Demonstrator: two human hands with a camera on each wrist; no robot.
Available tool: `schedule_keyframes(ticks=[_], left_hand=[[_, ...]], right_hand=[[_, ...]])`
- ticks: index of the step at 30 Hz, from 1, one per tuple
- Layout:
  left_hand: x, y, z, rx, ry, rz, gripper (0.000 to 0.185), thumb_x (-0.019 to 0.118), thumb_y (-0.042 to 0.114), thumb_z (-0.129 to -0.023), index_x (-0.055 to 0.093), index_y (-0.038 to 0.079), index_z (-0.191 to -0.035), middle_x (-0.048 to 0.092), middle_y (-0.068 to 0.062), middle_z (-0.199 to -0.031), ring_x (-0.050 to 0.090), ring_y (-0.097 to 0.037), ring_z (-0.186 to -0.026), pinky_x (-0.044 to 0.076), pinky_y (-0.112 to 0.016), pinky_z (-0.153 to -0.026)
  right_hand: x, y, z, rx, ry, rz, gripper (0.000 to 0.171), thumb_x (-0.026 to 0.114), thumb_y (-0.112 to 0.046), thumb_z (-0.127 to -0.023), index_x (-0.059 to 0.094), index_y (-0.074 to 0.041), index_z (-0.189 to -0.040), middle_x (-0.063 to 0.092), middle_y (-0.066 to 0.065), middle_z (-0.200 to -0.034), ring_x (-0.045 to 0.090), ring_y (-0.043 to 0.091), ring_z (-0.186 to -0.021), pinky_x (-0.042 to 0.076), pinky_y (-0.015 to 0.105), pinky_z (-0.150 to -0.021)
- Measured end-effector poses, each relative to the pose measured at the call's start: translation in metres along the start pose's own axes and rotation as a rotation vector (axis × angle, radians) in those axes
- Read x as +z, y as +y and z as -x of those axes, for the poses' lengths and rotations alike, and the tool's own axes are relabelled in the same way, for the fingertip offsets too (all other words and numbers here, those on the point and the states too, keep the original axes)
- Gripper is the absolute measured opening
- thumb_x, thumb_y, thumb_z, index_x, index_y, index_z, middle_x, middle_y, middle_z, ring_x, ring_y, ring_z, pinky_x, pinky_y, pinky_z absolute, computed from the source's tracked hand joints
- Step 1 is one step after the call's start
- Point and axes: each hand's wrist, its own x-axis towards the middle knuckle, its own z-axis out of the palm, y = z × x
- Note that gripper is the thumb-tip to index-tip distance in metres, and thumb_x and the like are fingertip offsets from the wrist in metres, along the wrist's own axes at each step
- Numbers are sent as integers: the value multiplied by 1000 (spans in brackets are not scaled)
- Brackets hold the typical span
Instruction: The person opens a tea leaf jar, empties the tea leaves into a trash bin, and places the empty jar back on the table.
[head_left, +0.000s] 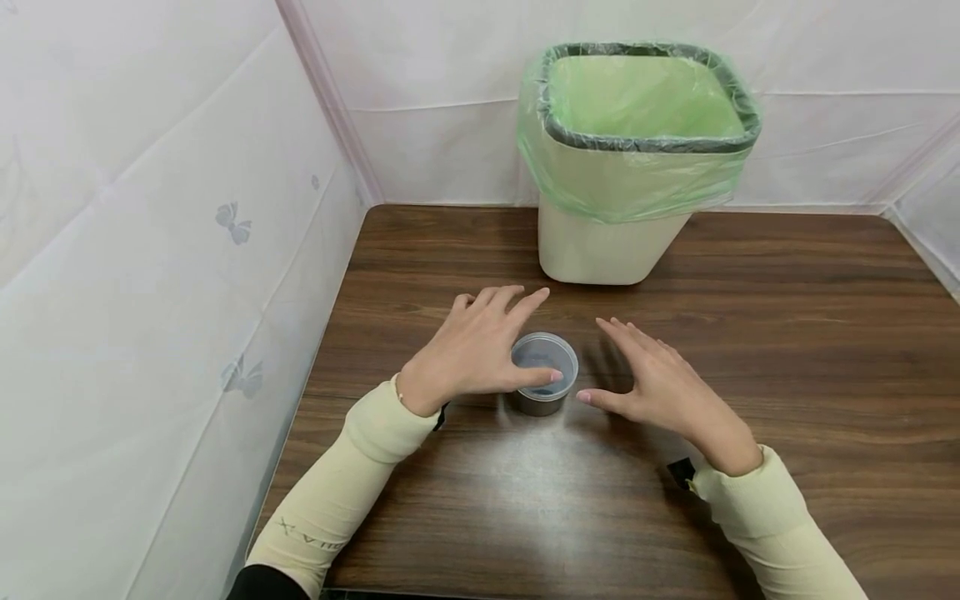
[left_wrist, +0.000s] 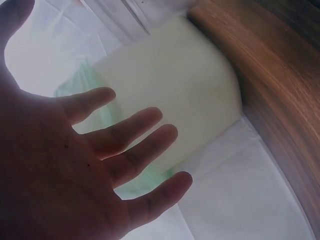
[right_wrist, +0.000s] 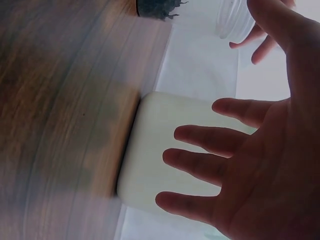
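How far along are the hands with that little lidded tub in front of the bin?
Nothing looks done: the tub stands lidded on the table. The left hand has its thumb across the lid; the right hand is open beside it. The lined bin looks empty.

Faint letters, perhaps "A.X", stand on the left sleeve (head_left: 330, 508).

Pale yellow sleeves (head_left: 352, 475), black wrist straps (head_left: 681, 472)
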Motion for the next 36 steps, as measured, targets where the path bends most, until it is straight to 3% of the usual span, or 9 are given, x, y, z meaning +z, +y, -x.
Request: schedule_keyframes(ticks=[11, 16, 29, 36], left_hand=[[4, 8, -3, 33, -58, -9, 106, 54, 88, -75, 33, 26, -159, 46, -8, -149, 46, -28, -133, 43, -55, -97], [6, 11, -5, 56, -76, -12, 106, 57, 87, -74, 34, 27, -158, 48, -6, -146, 48, -26, -131, 44, -52, -96], [17, 13, -8, 165, -95, 104, 94, 75, 66, -76, 43, 22, -153, 54, 0, -131, 54, -18, -116, 48, -36, -93], [21, 15, -9, 196, -73, 152, 86, 79, 56, -77, 48, 22, -149, 55, 1, -121, 55, -11, -101, 48, -27, -83]], right_hand=[[7, 0, 0, -17, -20, -26, 111, 67, -77, -78, 28, -12, -160, 33, 19, -159, 31, 44, -144, 31, 70, -105], [10, 1, 0, -49, -26, -22, 112, 69, -75, -78, 28, -9, -159, 35, 20, -158, 39, 44, -139, 37, 66, -104], [17, -2, -2, -77, -35, -64, 110, 71, -72, -79, 31, -8, -158, 39, 18, -156, 42, 42, -138, 38, 62, -106], [21, -4, -4, -121, -44, -102, 106, 75, -66, -81, 31, -10, -159, 40, 15, -155, 42, 35, -139, 38, 56, -108]])
